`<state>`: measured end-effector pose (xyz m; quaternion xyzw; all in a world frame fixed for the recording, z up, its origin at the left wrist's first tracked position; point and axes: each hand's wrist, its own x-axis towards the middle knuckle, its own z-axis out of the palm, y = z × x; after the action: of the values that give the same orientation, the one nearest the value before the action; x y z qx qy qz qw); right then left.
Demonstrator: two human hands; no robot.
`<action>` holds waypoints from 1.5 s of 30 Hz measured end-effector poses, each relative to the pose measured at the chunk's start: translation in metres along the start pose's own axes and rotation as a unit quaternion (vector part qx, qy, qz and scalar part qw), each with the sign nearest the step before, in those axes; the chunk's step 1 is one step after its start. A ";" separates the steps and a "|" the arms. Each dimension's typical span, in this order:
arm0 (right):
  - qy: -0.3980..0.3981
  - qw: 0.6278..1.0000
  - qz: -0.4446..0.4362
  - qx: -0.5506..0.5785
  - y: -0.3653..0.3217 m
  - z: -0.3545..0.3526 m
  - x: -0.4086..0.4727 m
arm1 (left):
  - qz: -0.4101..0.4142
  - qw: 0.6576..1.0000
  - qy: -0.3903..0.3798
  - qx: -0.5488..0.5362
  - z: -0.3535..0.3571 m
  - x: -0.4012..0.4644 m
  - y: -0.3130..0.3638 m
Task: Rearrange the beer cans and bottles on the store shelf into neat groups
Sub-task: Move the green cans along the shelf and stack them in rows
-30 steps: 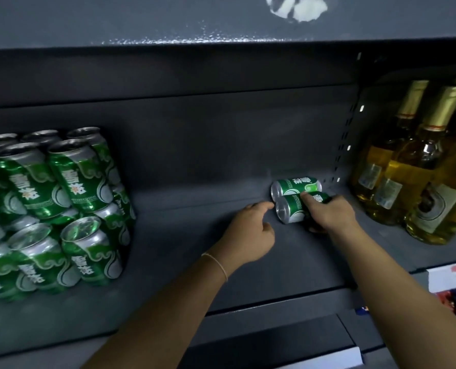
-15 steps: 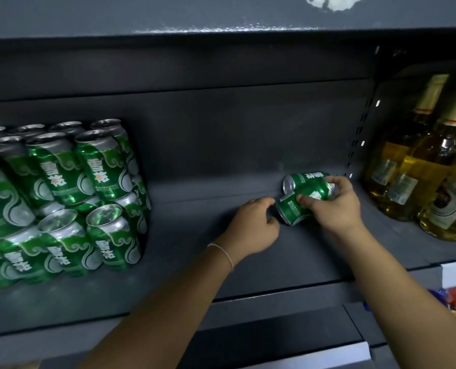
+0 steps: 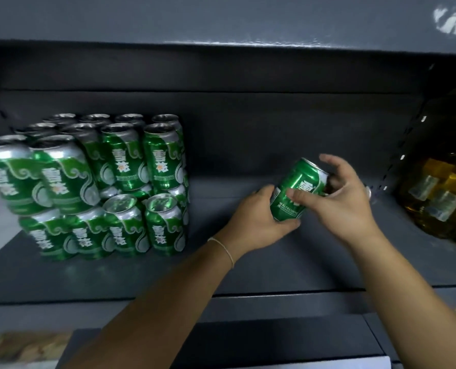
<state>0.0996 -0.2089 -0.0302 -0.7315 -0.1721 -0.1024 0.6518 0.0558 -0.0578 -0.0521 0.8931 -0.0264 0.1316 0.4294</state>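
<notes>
Beer can (image 3: 297,190), green, tilted, gripped by both hands: left hand (image 3: 258,217) cups its base, right hand (image 3: 341,198) pinches its side. Stacked cans (image 3: 131,182) fill two tiers at left.

On the shelf (image 3: 248,262), far left: stacked cans (image 3: 120,187), two tiers, upper tier standing on the lower, rows running front to back toward the rear wall. Right of the stack, near mid-shelf: a single can (image 3: 296,193), tilted, raised off the shelf board, held between both hands. Left hand (image 3: 258,217) below and left of it, cupping its lower end; right hand (image 3: 338,198) to its right, thumb across the front, fingers behind the upper end. Far right, past an upright post: bottles (image 3: 439,193), standing close together, well apart from the held can.
</notes>
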 end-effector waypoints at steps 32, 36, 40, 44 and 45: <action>-0.181 0.975 -0.020 0.128 -0.103 0.199 -0.061 | 0.010 0.977 0.209 -0.025 -0.190 -0.113 -0.062; -0.167 0.979 -0.010 0.119 -0.096 0.221 -0.062 | 0.019 0.971 0.231 0.061 -0.199 -0.119 -0.074; -0.159 0.984 -0.023 0.081 -0.088 0.236 -0.057 | -0.009 0.969 0.224 0.102 -0.211 -0.129 -0.081; -0.149 0.987 -0.021 0.059 -0.083 0.247 -0.053 | -0.016 0.971 0.213 0.107 -0.215 -0.141 -0.089; -0.148 0.987 -0.022 0.059 -0.082 0.249 -0.052 | -0.025 0.972 0.211 0.103 -0.215 -0.143 -0.092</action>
<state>0.0018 0.0390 -0.0070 -0.6946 -0.2881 0.0029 0.6591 -0.1135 0.1568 -0.0304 0.8850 0.1008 0.3080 0.3344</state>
